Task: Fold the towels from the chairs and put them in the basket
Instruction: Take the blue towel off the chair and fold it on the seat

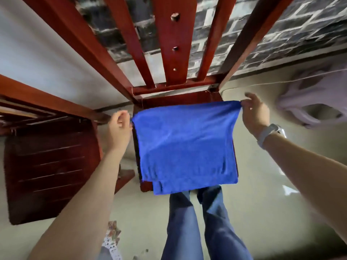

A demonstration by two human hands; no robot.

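The towel point(185, 145) is plain bright blue; the chair point(174, 53) glossy red-brown; the trousers point(204, 228) denim blue; the wall point(281, 34) dark grey brick with pale joints.

Both arms reach forward, left hand point(120, 122) and right hand point(253, 113) each pinching with curled fingers.

I have one view, from the head camera, wide-angle, looking steeply down and forward. It sits close above a red wooden chair point(180, 98), whose back slats loom near the lens, with the floor point(262, 184) and a brick wall point(281, 34) beyond.
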